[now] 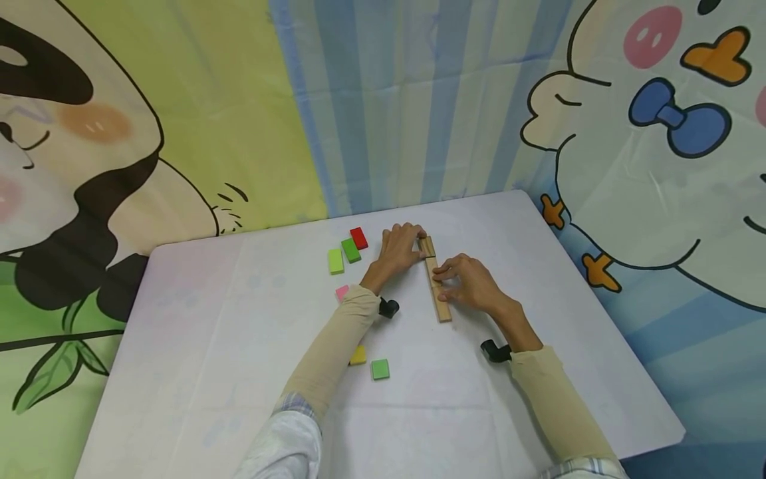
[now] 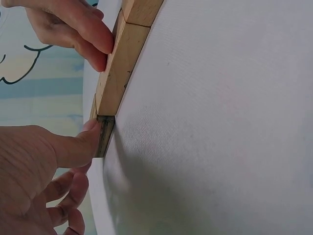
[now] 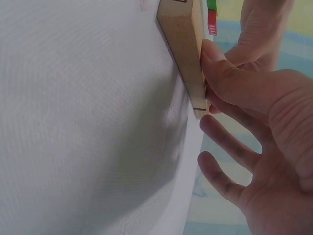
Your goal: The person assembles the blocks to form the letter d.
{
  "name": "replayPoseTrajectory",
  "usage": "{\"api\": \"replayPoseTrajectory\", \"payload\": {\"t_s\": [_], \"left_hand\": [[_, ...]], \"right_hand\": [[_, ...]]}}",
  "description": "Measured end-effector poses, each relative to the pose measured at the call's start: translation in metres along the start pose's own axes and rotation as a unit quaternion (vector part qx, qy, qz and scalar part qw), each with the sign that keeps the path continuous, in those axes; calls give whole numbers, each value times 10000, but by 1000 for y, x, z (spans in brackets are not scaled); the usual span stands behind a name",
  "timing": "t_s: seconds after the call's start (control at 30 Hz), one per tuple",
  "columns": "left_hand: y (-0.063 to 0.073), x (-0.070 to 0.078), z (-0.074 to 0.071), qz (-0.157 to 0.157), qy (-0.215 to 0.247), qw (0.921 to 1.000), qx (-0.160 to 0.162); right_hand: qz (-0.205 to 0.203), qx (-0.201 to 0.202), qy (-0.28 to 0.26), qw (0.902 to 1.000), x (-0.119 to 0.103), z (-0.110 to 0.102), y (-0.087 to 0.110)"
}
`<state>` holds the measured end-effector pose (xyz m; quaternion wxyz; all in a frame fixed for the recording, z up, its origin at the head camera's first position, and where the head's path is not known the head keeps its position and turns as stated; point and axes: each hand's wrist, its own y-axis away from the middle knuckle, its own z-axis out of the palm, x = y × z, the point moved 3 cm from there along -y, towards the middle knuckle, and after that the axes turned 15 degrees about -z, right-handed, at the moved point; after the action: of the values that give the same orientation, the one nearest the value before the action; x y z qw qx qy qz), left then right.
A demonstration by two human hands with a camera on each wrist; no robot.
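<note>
Plain wooden blocks [image 1: 443,311] lie end to end in a narrow row on the white table. At the row's far end, my left hand [image 1: 399,246] pinches the last wooden block [image 2: 106,133] between thumb and fingers; its end face looks dark in the left wrist view. My right hand [image 1: 475,285] reaches in from the right. Its thumb and index fingertip rest on the top of the row [image 3: 185,41], while the other fingers [image 3: 230,142] spread loosely beside it.
Left of the row lie a red block [image 1: 358,238], a green block [image 1: 350,250], a lime block [image 1: 336,261] and a pink block [image 1: 342,293], partly behind my left arm. Nearer me are a yellow block [image 1: 358,355] and another green block [image 1: 380,370]. A printed curtain [image 1: 395,100] hangs behind the table.
</note>
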<state>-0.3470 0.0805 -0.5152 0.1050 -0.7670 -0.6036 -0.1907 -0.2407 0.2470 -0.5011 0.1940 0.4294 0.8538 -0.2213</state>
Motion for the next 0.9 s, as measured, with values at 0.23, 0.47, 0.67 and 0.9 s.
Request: {"api": "replayPoseTrajectory", "payload": {"t_s": [0.23, 0.47, 0.67, 0.9], "left_hand": [[2, 1, 1, -25, -63, 10000, 33], [0, -1, 1, 75, 48, 9999, -71], [-1, -4, -1, 250, 354, 9989, -174], [-1, -10, 1, 414, 634, 9968, -266]], "right_hand": [[4, -22, 38, 10000, 1, 1, 0], [-93, -28, 77, 9999, 4, 1, 0], [-145, -19, 100, 9998, 5, 0, -1], [-56, -42, 52, 10000, 4, 2, -1]]}}
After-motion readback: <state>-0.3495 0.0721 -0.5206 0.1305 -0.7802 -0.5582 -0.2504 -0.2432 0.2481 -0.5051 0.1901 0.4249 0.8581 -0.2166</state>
